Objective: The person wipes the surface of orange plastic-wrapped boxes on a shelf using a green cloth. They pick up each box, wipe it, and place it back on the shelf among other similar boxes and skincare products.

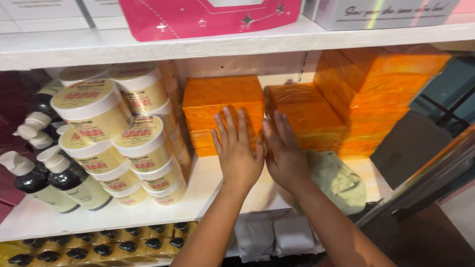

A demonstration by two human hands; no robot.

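My left hand [237, 150] lies flat, fingers apart, against the front of a stack of orange wrapped blocks [222, 101] on a white shelf [208, 193]. My right hand [283, 152] is flat beside it, fingers pressed on a second orange stack [309, 111]. Neither hand grips anything. A taller pile of the same orange blocks [381, 84] stands to the right. A crumpled green cloth [339, 180] rests on the shelf just right of my right wrist.
Stacked cream jars with pale lids [118, 138] fill the shelf's left side, with dark pump bottles [54, 178] beyond them. A pink box [208, 17] sits on the upper shelf. The lower shelf holds yellow bottles [99, 247] and white packets [274, 235].
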